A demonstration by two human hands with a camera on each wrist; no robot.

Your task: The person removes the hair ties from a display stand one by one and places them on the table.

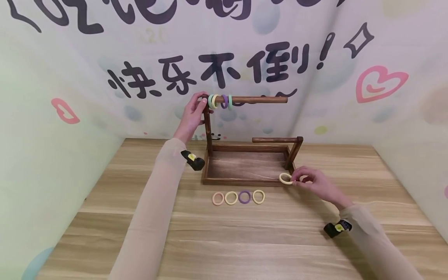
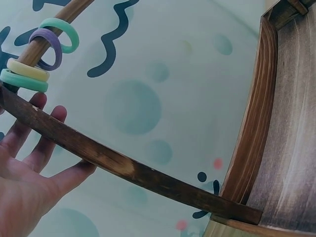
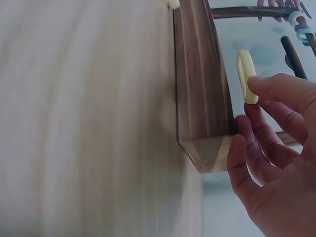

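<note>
My left hand [image 1: 190,114] holds the top of the tall post of a dark wooden rack [image 1: 208,132], fingers behind the post in the left wrist view. On the upper bar [image 1: 262,100] hang a green ring [image 2: 22,80] and a yellow ring [image 2: 29,69] against the post, then a purple ring [image 1: 225,102] and another green ring [image 1: 230,103]. Between thumb and fingertips my right hand [image 1: 320,186] pinches a pale yellow ring [image 3: 248,69], just over the tray's front right corner. A pink ring [image 1: 213,198], a purple ring [image 1: 244,203] and two yellow rings lie in a row on the table.
The rack's base is a shallow tray [image 1: 245,181] with raised edges. A shorter post [image 1: 294,152] at its right end carries a lower bar [image 1: 274,140] pointing left. Printed cloth [image 1: 315,116] stands behind the wood-grain table [image 1: 245,241].
</note>
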